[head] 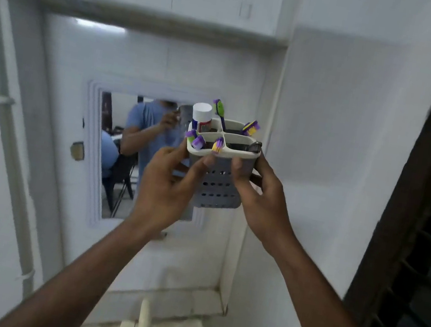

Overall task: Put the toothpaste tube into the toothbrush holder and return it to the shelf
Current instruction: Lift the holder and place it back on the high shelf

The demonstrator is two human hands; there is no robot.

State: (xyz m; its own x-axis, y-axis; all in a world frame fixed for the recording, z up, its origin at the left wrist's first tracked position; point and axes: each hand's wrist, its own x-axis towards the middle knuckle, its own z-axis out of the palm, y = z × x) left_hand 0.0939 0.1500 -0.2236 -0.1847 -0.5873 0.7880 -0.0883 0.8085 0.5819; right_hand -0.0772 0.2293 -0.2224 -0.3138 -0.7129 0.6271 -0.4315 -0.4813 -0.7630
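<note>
Both hands, left (168,184) and right (257,196), pinch the holder (220,181) mid-frame by its sides; light, stiff plastic, top-heavy with the tube (201,116) upright.

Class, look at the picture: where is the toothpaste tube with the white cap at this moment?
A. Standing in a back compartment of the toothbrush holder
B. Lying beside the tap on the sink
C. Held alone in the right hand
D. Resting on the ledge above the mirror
A: the toothpaste tube stands cap-up in the rear left compartment of the toothbrush holder, which the left hand and right hand hold up together.
</note>
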